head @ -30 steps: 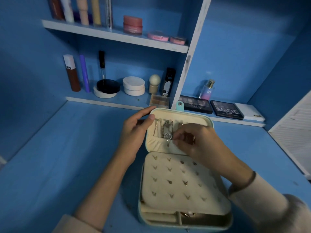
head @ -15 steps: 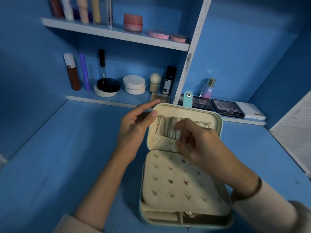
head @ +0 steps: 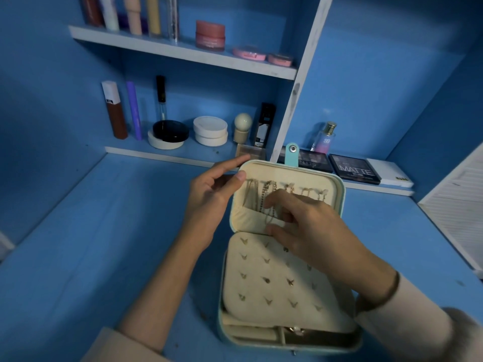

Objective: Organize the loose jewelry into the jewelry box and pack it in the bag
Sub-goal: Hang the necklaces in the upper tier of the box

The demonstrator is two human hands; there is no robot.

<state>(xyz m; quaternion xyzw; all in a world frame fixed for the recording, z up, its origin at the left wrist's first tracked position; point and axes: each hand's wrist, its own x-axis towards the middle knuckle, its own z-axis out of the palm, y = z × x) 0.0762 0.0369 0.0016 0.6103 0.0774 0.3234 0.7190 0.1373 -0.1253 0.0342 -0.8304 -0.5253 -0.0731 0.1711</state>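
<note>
A teal jewelry box point(head: 340, 197) with cream lining stands open on the blue desk, its lid raised and its snap tab point(head: 291, 152) pointing up. Several chains hang from hooks inside the lid, their ends in a cream pocket. My left hand point(head: 206, 202) grips the lid's left edge, thumb on the inside. My right hand point(head: 313, 231) lies over the lid's pocket, and its fingers and thumb pinch a beaded necklace point(head: 268, 190) that hangs there. Below the lid, the earring panel point(head: 261, 283) carries rows of small studs. No bag is in view.
Cosmetics fill the shelves behind: tubes, a pink jar point(head: 210, 35), round compacts point(head: 210, 130), a black box. A perfume bottle point(head: 324, 138) and dark eyeshadow palettes point(head: 354, 169) sit just behind the lid. A white slatted panel point(head: 460, 210) stands at the right edge.
The lid has tilted up more upright under my left hand. My right hand has slid down the hanging chain toward the pocket.
</note>
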